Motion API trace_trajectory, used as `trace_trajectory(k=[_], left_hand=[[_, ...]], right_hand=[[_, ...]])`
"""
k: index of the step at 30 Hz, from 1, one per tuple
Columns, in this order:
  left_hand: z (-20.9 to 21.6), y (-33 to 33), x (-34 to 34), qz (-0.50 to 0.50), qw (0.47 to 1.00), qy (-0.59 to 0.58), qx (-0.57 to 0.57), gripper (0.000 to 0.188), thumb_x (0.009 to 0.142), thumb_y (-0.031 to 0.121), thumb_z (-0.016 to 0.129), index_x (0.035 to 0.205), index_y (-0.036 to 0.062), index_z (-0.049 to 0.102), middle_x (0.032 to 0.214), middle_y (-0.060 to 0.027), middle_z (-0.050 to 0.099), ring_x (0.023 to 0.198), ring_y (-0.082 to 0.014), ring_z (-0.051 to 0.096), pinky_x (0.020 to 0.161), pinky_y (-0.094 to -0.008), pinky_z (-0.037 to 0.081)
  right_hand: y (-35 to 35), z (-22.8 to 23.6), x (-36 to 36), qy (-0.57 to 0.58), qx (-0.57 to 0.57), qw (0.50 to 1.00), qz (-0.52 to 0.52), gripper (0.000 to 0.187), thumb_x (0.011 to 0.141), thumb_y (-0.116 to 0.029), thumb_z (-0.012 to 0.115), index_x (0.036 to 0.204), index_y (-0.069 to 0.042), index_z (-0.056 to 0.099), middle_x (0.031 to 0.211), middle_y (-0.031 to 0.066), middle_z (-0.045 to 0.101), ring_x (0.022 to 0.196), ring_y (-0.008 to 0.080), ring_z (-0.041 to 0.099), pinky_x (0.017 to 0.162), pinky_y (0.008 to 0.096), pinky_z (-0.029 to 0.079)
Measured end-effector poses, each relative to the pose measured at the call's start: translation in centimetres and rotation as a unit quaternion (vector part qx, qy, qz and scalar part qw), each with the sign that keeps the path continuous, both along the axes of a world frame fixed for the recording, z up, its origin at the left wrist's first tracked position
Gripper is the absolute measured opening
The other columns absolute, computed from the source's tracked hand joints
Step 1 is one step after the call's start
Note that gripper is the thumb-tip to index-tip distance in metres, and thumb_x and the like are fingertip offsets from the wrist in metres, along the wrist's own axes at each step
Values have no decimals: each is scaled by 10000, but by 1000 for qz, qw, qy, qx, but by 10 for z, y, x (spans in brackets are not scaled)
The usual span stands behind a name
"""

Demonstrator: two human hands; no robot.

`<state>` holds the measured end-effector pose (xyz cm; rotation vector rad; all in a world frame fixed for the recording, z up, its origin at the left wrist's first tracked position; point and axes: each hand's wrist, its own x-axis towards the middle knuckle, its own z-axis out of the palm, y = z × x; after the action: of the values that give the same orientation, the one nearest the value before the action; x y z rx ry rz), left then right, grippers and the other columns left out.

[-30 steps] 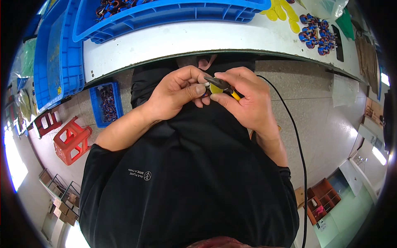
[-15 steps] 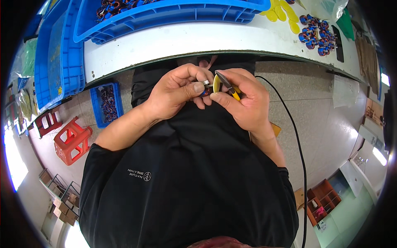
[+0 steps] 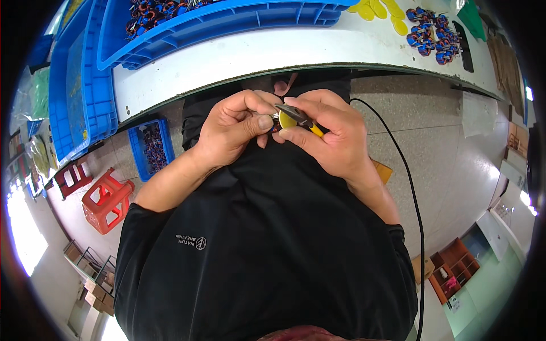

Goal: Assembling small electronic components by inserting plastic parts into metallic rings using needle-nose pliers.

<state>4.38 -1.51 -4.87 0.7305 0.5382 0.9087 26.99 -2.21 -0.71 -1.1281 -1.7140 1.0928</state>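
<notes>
Small coil component point(image 3: 275, 125), metal leads bright, partly hidden by fingers: located in front of the torso, just off the near edge of the tabletop. Left hand point(image 3: 236, 122): closed, pinching the component between thumb and fingers. Yellow disc point(image 3: 286, 120): at the component's right side, against the right thumb. Pliers point(image 3: 298, 116), dark head, yellow handle: gripped in the right hand point(image 3: 335, 128), tip beside the disc; whether its jaws are shut cannot be told.

Black shirt point(image 3: 273, 244): chest print point(image 3: 191, 241) in pale capital lettering with round leaf-like emblem, upside down in this view.

Tabletop point(image 3: 210, 57), white: large blue tray point(image 3: 250, 19) containing coils; at right, loose yellow discs point(image 3: 378, 8), a cluster of blue-and-copper coils point(image 3: 424, 34) and a black flat object point(image 3: 464, 50).

Floor, left: blue crate point(image 3: 136, 150) of coils; red stool point(image 3: 105, 202).
</notes>
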Motion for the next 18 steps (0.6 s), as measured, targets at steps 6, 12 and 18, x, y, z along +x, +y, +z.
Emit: trace_trajectory(k=[6, 12, 18], left_hand=[[1, 1, -2, -19, 997, -47, -56, 42, 1027, -14, 643, 1064, -7, 623, 1167, -188, 684, 839, -231, 738, 655, -227, 584], [3, -4, 3, 8, 999, -4, -54, 50, 1025, -32, 637, 1071, -13, 625, 1209, -194, 668, 849, -236, 738, 687, -244, 592], [1, -7, 2, 27, 996, 35, 79, 68, 1026, -44, 628, 1089, -19, 632, 1219, -192, 665, 868, -242, 742, 700, -251, 600]], right_hand=[[0, -6, 1, 8, 17, 1000, 15, 446, 790, -1, 871, 1224, -16, 768, 1068, 85, 721, 788, 148, 628, 684, 242, 493], [-2, -9, -1, -18, 41, 999, -10, 445, 783, 1, 870, 1217, -23, 772, 1068, 93, 723, 789, 149, 631, 683, 245, 497], [-8, -11, -4, 10, 33, 999, -27, 449, 777, 2, 869, 1214, -27, 774, 1069, 97, 723, 788, 154, 635, 684, 247, 501]])
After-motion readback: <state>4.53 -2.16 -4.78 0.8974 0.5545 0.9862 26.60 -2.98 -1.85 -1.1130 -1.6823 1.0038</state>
